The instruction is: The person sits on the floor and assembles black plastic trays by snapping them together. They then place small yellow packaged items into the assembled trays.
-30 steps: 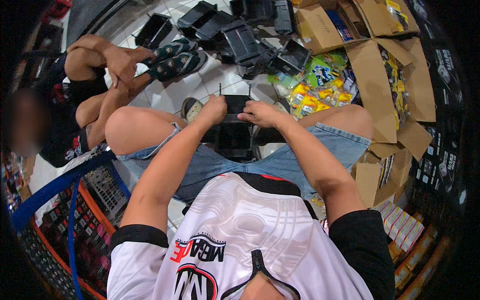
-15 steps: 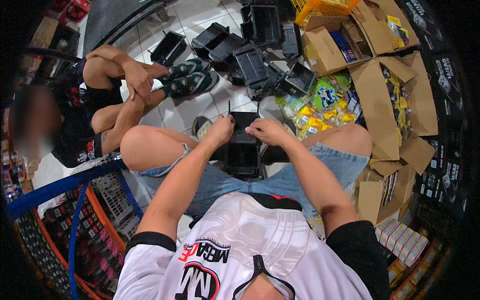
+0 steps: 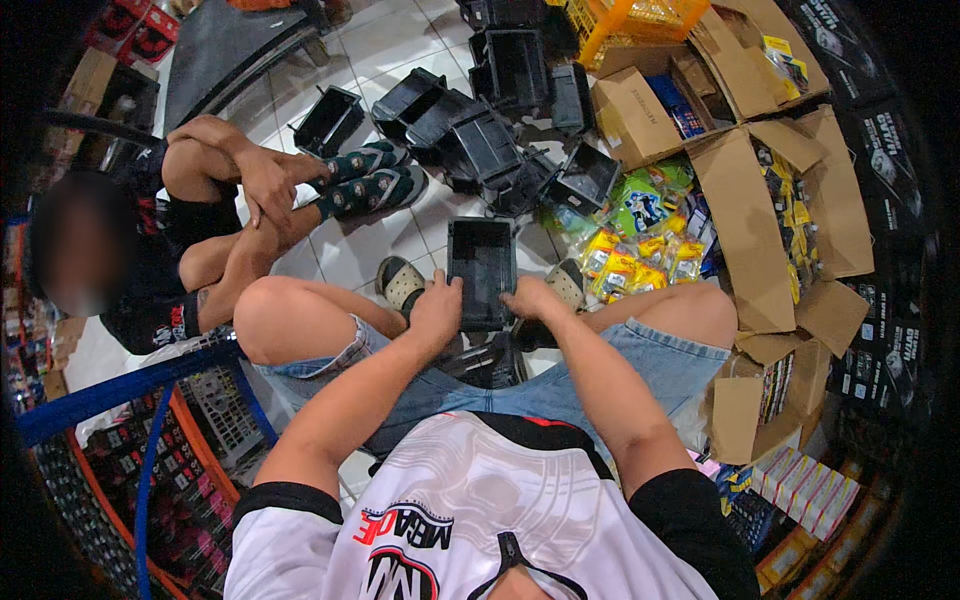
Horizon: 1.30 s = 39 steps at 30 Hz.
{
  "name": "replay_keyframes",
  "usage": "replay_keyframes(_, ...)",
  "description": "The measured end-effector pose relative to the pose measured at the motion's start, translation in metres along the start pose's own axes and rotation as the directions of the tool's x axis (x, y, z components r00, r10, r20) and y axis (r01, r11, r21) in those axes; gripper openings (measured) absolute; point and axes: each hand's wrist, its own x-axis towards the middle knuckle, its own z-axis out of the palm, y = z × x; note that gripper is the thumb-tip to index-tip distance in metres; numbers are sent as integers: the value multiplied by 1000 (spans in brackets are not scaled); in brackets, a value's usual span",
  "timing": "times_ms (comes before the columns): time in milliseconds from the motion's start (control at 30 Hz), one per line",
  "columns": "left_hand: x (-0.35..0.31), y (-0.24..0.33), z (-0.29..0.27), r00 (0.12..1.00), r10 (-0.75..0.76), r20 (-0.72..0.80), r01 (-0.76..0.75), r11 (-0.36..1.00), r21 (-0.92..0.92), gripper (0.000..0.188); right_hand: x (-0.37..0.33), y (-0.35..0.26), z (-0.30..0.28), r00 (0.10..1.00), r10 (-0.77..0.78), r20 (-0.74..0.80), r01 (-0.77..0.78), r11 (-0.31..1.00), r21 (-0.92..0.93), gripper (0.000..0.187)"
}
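Observation:
Between my knees I hold a rectangular black plastic bin [image 3: 482,262], its hollow inside facing up toward me. My left hand [image 3: 437,306] is closed on its left side near the close end. On the opposite side my right hand [image 3: 531,299] grips the wall, the fingers partly hidden behind it. Under the bin, nearer my body, lie more black plastic pieces [image 3: 487,362], whose shape I cannot fully make out.
Ahead lies a heap of black bins [image 3: 475,140] on the tiled floor. Bagged yellow packs [image 3: 630,270] lie to the right, beside open cardboard boxes [image 3: 742,235]. A person [image 3: 225,190] sits at left, hands clasped. A blue-framed rack [image 3: 120,385] stands near left.
The bin in my hands has come into full view, its inside now turned up toward me. Both hands have moved slightly nearer my body along its sides.

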Motion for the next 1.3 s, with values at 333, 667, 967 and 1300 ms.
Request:
replay_keyframes(333, 14, 21, 45, 999, -27, -47, 38, 964, 264, 50, -14, -27, 29, 972, 181, -150, -171, 982, 80, 47)
replay_keyframes(667, 28, -1, 57, 643, -764, 53, 661, 518, -543, 54, -14, -40, 18, 971, 232, -54, -214, 950, 229, 48)
replay_keyframes(967, 33, 6, 60, 552, -831, 66, 717, 433, -546, 52, -4, -40, 24, 963, 265, -46, -239, 923, 302, 44)
replay_keyframes(1300, 34, 3, 64, 589, -807, 47, 693, 474, -543, 53, 9, -27, 46, 970, 211, -124, -175, 951, 255, 46)
